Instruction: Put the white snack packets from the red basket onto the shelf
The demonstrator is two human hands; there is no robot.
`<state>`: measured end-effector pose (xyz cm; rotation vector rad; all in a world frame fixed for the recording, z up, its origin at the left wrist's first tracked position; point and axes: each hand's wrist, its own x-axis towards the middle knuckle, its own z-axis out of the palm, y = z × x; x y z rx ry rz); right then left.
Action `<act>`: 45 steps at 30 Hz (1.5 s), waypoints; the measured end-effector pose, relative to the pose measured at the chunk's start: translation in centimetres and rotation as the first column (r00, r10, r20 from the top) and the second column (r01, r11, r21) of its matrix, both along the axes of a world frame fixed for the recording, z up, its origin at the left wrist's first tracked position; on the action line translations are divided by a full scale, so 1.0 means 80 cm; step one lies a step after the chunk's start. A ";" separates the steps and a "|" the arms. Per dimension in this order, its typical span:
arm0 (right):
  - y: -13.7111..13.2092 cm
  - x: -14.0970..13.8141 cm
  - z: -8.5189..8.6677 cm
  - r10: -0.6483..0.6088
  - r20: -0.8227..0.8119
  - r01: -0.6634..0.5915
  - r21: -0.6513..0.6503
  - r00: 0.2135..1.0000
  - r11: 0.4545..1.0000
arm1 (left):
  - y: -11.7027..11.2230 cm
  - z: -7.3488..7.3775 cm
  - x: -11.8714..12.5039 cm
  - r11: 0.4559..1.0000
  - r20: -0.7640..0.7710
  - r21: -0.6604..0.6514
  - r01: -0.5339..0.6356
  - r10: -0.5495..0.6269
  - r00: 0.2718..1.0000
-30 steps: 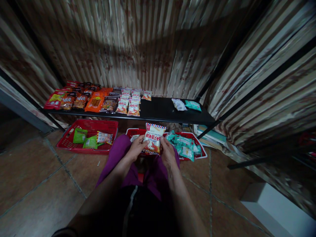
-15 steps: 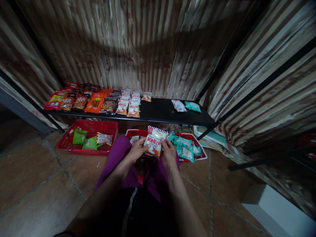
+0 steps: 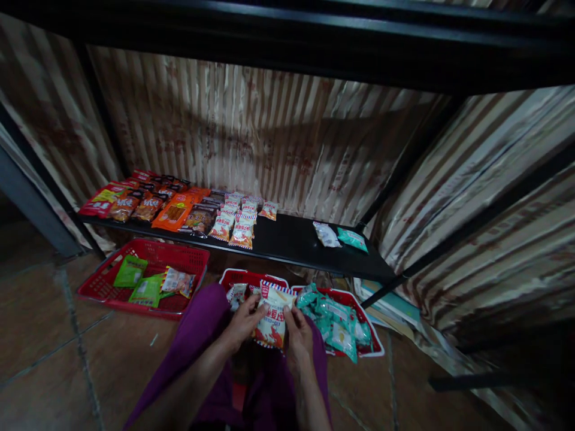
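Observation:
Between my two hands is a white and orange snack bag [image 3: 273, 320] with red lettering and a striped top edge, its printed front facing me. My left hand [image 3: 245, 320] grips its left side, and my right hand [image 3: 297, 329] grips its right side. Right behind the bag is a red basket with a white rim [image 3: 233, 273], holding a few light-coloured packets, partly hidden by my hands. To the right, another red basket [image 3: 376, 341] is heaped with teal snack bags [image 3: 335, 314]. Matching white and orange bags [image 3: 243, 230] stand in rows on the black shelf [image 3: 287, 239].
Red and orange snack bags [image 3: 175, 211] fill the shelf's left part. A white packet [image 3: 326, 234] and a teal packet [image 3: 353, 239] lie at its right. A red basket [image 3: 164, 251] with green packets [image 3: 147, 290] sits at floor left. A dark upper shelf [image 3: 287, 42] hangs overhead.
My view has tilted up, so the upper shelf now shows and everything sits lower in the picture. Both hands still hold the same snack bag, now slightly lower and nearer the basket.

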<state>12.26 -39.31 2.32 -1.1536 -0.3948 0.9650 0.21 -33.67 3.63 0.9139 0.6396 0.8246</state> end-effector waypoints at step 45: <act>0.405 0.186 0.007 -0.035 0.391 0.030 0.018 0.920 0.999 | 0.315 -0.001 0.188 0.660 -0.463 0.751 -0.026 0.555 0.691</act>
